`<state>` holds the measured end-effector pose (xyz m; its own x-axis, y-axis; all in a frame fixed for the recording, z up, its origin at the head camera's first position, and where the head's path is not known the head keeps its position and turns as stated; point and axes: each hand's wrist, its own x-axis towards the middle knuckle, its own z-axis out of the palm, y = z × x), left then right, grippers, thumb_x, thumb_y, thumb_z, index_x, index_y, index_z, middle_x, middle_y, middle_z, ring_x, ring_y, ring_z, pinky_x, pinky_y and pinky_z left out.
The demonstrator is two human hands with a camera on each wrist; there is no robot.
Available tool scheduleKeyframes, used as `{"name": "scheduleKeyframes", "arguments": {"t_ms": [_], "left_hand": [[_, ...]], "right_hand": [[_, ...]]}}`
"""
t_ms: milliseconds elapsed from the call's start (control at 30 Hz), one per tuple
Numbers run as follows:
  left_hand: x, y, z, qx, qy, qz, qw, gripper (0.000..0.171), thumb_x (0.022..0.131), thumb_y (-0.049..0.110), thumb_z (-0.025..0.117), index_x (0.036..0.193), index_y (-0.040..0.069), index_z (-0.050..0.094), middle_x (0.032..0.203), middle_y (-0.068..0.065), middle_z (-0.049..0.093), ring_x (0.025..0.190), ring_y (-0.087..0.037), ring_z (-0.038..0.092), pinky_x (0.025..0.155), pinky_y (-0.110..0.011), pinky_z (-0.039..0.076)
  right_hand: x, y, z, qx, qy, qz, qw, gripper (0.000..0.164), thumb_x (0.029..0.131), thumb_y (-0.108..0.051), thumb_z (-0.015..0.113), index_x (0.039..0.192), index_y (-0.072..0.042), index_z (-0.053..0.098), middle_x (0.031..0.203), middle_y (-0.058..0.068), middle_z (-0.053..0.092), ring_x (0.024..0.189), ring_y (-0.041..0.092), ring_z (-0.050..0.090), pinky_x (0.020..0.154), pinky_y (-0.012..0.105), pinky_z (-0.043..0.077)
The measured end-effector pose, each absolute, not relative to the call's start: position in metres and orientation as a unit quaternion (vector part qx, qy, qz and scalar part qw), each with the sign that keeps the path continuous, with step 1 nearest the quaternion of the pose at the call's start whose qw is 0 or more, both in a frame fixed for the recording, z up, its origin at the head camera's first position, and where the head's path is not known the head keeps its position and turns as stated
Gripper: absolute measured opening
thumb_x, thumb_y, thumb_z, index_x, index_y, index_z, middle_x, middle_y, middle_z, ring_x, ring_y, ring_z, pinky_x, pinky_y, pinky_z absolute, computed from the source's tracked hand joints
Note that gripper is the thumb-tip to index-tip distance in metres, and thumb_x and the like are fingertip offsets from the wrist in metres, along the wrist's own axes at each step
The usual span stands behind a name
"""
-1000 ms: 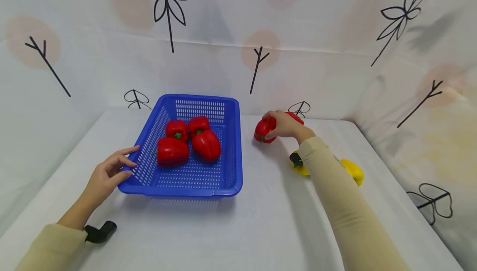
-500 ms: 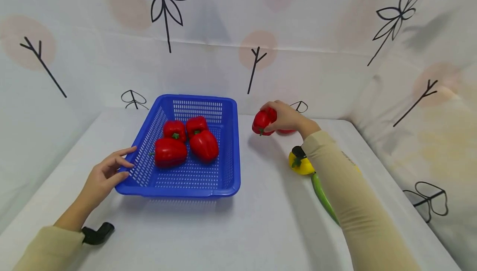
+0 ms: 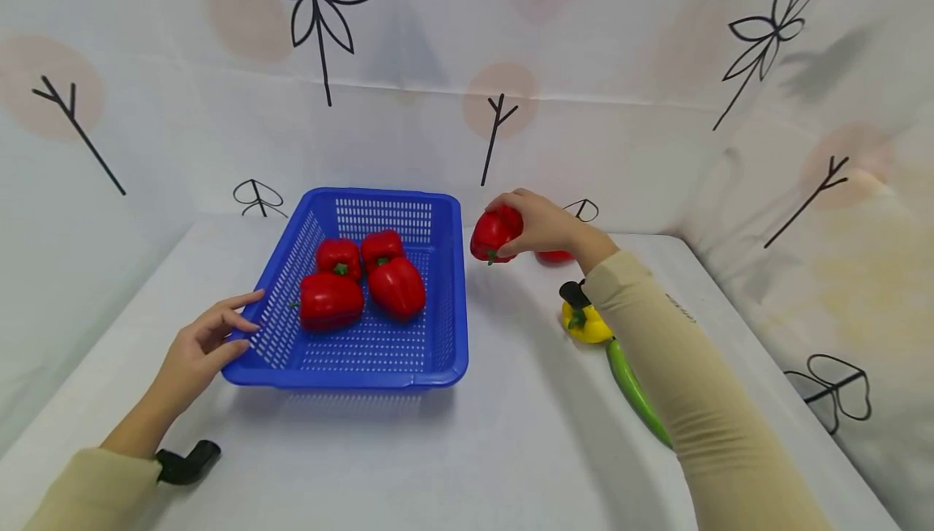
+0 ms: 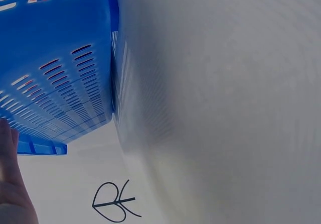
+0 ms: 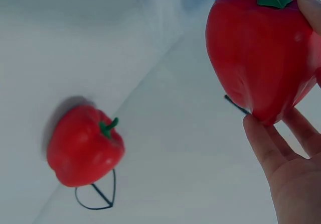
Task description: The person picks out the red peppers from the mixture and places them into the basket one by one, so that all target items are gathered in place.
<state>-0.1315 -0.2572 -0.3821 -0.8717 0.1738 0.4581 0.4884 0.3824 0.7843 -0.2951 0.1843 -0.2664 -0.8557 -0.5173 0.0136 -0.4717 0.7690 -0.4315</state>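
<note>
My right hand [image 3: 543, 227] holds a red bell pepper [image 3: 490, 235] above the table, just right of the basket. In the right wrist view, the thumb is by the green stem and the fingertips support the lower end of this pepper [image 5: 261, 53]. My left hand [image 3: 191, 357] rests its fingertips and thumb on the left rim of a blue perforated plastic basket [image 3: 464, 304]. Several red bell peppers [image 3: 332, 301] lie inside that basket. Another red bell pepper [image 5: 85, 148] sits on the table behind the right hand, mostly covered by it in the head view.
A yellow bell pepper [image 3: 586, 324] and a long green vegetable [image 3: 631, 389] lie on the white table [image 3: 496, 450], partly under the right forearm. White printed cloth [image 3: 409, 134] rises behind the table. Each wrist bears a black device.
My right hand has lifted the red bell pepper off the table and carried it left toward the basket. The green vegetable has come into view beneath the forearm. The left hand stays at the rim.
</note>
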Motion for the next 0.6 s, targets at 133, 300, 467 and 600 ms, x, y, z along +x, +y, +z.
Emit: {"name": "scheduleKeyframes", "arguments": {"t_ms": [133, 300, 467, 600], "left_hand": [[-0.131, -0.257, -0.383, -0.2, -0.819, -0.516, 0.152, 0.015, 0.084, -0.014, 0.052, 0.095, -0.004, 0.057, 0.134, 0.011, 0.047, 0.116, 0.004, 0.041, 0.086, -0.008, 0.039], [-0.131, -0.256, -0.382, -0.199, -0.818, -0.518, 0.152, 0.016, 0.084, -0.014, 0.051, 0.095, -0.004, 0.057, 0.134, 0.011, 0.047, 0.116, 0.003, 0.042, 0.086, -0.009, 0.039], [-0.13, -0.256, -0.383, -0.199, -0.818, -0.518, 0.152, 0.016, 0.084, -0.014, 0.051, 0.095, -0.004, 0.057, 0.134, 0.01, 0.047, 0.116, 0.003, 0.042, 0.086, -0.009, 0.039], [-0.131, -0.257, -0.383, -0.2, -0.816, -0.521, 0.152, 0.016, 0.084, -0.015, 0.051, 0.095, -0.005, 0.057, 0.134, 0.01, 0.047, 0.116, 0.003, 0.042, 0.086, -0.009, 0.039]], "right_hand": [[-0.291, 0.176, -0.262, -0.281, 0.935, -0.209, 0.054, 0.063, 0.071, -0.016, 0.08, 0.127, -0.016, 0.05, 0.128, 0.011, 0.044, 0.117, 0.029, 0.041, 0.082, 0.043, 0.05], [-0.286, 0.17, -0.255, -0.29, 0.936, -0.194, 0.054, 0.063, 0.071, -0.014, 0.08, 0.127, -0.017, 0.05, 0.129, 0.01, 0.043, 0.118, 0.029, 0.04, 0.081, 0.042, 0.051], [-0.282, 0.163, -0.249, -0.305, 0.932, -0.189, 0.053, 0.064, 0.07, -0.016, 0.08, 0.127, -0.017, 0.05, 0.131, 0.01, 0.042, 0.118, 0.028, 0.04, 0.081, 0.041, 0.051], [-0.278, 0.156, -0.246, -0.325, 0.925, -0.187, 0.058, 0.065, 0.071, -0.016, 0.08, 0.128, -0.018, 0.05, 0.131, 0.01, 0.042, 0.118, 0.027, 0.04, 0.081, 0.04, 0.051]]}}
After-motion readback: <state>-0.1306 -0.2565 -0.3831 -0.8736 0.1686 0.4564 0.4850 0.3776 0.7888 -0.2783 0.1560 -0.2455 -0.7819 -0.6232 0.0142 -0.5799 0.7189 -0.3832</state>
